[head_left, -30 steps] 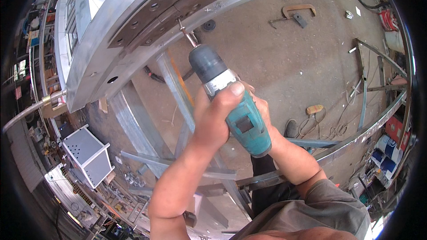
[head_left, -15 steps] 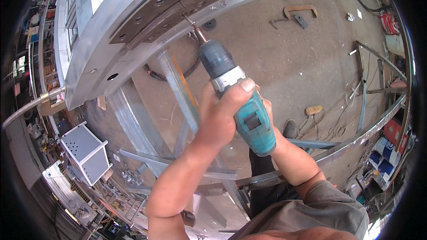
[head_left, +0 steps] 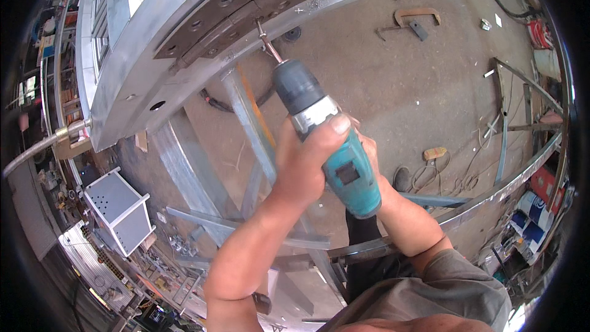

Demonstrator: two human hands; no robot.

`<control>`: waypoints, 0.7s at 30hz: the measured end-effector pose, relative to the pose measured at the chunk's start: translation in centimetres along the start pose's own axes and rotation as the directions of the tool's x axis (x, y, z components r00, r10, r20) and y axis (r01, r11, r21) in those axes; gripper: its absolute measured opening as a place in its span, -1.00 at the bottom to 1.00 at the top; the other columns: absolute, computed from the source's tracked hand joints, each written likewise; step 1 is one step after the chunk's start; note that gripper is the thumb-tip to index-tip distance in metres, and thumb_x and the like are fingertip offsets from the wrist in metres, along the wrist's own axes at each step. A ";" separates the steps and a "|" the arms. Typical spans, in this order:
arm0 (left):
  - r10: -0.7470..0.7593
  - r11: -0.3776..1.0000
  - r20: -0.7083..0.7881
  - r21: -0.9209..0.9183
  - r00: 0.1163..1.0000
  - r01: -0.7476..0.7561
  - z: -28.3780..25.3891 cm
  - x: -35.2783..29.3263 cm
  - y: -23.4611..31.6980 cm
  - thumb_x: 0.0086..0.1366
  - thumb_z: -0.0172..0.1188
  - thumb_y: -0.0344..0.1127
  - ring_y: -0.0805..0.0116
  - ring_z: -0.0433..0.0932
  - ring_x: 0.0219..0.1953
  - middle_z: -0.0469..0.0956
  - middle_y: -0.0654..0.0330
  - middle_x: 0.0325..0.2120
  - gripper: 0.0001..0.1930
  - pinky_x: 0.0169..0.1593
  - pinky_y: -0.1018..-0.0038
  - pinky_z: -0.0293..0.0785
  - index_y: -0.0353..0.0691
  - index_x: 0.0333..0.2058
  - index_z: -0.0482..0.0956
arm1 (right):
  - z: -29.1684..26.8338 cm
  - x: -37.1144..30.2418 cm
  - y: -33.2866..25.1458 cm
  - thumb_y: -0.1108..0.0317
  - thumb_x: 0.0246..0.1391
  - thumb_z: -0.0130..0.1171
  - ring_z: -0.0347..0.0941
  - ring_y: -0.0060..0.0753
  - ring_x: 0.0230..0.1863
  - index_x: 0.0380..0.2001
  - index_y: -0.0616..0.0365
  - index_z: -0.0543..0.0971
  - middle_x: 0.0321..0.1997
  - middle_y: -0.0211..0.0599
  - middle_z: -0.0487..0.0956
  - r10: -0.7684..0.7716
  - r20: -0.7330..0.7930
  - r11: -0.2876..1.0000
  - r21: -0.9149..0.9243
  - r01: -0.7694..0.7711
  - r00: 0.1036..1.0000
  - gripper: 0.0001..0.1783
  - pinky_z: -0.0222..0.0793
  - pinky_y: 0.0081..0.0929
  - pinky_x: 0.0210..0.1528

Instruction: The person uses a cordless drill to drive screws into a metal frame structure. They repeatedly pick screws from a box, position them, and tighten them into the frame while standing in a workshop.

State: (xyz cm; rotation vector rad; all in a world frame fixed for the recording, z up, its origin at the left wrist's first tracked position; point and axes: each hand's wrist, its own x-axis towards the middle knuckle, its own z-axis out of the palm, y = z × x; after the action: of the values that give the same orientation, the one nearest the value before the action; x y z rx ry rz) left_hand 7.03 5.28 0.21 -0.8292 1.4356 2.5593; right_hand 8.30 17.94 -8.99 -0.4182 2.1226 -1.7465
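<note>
Left hand (head_left: pixel 307 163) closed, I grip one teal drill (head_left: pixel 350 178) just behind its silver collar (head_left: pixel 314 114), thumb laid over the top. Right hand (head_left: pixel 368 152) sits on the drill's far side, mostly hidden by the body, so I cannot tell how far its fingers close. One bit (head_left: pixel 273 50) points away from me, its tip at the near edge of one brown hinge (head_left: pixel 236 18) with several holes; whether they touch is unclear. That hinge lies on one silvery frame (head_left: pixel 126 86). Beyond, one C-shaped clamp (head_left: pixel 421 11) lies on the floor (head_left: pixel 369 86); one grey box (head_left: pixel 117 200) stands at left. Compared with a second ago, the drill sits slightly farther right in my view, my left grip unchanged.
</note>
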 end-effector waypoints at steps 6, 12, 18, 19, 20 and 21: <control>0.000 1.000 0.076 0.022 0.997 -0.002 -0.7 -0.1 -0.4 0.37 0.23 -0.11 0.42 0.62 -0.20 0.64 0.10 -0.25 -0.65 -0.06 0.39 0.54 -0.31 -0.11 0.54 | 0.1 -0.2 0.9 0.34 -0.05 0.48 0.70 -0.19 -0.17 0.03 0.14 0.58 -0.16 -0.16 0.71 -0.010 0.017 0.994 0.113 0.008 1.000 -0.47 0.61 -0.31 -0.12; 0.132 0.968 -0.030 -0.212 0.991 -0.135 -2.1 3.4 2.3 0.52 0.05 -0.02 0.24 0.58 -0.09 0.60 0.07 -0.14 -0.58 0.08 0.32 0.49 -0.31 0.02 0.49 | 0.3 0.5 1.4 0.39 -0.16 0.49 0.68 -0.02 -0.09 0.06 0.29 0.54 -0.07 -0.03 0.70 -0.216 -0.014 0.972 -0.097 0.214 0.976 -0.36 0.59 -0.22 -0.03; 0.197 0.947 -0.145 -0.227 0.970 -0.226 -3.5 7.7 3.3 0.47 0.13 -0.16 0.17 0.58 -0.19 0.61 0.07 -0.27 -0.70 0.02 0.26 0.50 -0.33 -0.12 0.55 | -0.1 0.6 1.6 0.38 -0.17 0.51 0.68 0.01 -0.06 0.07 0.29 0.53 -0.06 -0.02 0.69 -0.203 -0.015 0.977 -0.069 0.201 0.979 -0.33 0.59 -0.19 -0.02; 0.197 0.947 -0.141 -0.229 0.970 -0.225 -3.6 7.9 3.2 0.46 0.14 -0.18 0.17 0.58 -0.20 0.61 0.07 -0.30 -0.73 0.01 0.26 0.50 -0.32 -0.15 0.56 | -0.3 0.7 1.6 0.38 -0.18 0.51 0.68 0.01 -0.06 0.07 0.29 0.53 -0.05 -0.02 0.69 -0.227 -0.017 0.970 -0.093 0.224 0.974 -0.32 0.59 -0.19 -0.02; 0.215 0.942 -0.108 -0.240 0.971 -0.235 -3.6 8.0 3.1 0.45 0.15 -0.21 0.17 0.58 -0.22 0.61 0.07 -0.32 -0.75 0.01 0.26 0.50 -0.32 -0.18 0.57 | -0.4 0.7 1.7 0.37 -0.18 0.52 0.68 0.02 -0.05 0.08 0.28 0.52 -0.05 -0.01 0.69 -0.240 -0.009 0.964 -0.116 0.238 0.971 -0.32 0.59 -0.20 -0.01; 0.195 0.941 -0.131 -0.253 0.972 -0.223 -3.5 8.0 3.1 0.44 0.17 -0.19 0.16 0.57 -0.20 0.60 0.07 -0.31 -0.75 -0.01 0.26 0.50 -0.31 -0.20 0.57 | -0.5 0.7 1.8 0.37 -0.19 0.52 0.68 0.02 -0.05 0.08 0.28 0.52 -0.04 -0.01 0.69 -0.238 0.006 0.962 -0.135 0.237 0.971 -0.31 0.59 -0.20 -0.01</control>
State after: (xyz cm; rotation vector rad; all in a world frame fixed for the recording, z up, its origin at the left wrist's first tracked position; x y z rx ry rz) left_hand 0.67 -0.67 -2.87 -0.9008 1.2847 2.9612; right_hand 7.46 18.39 -10.73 -0.7298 2.2858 -1.7353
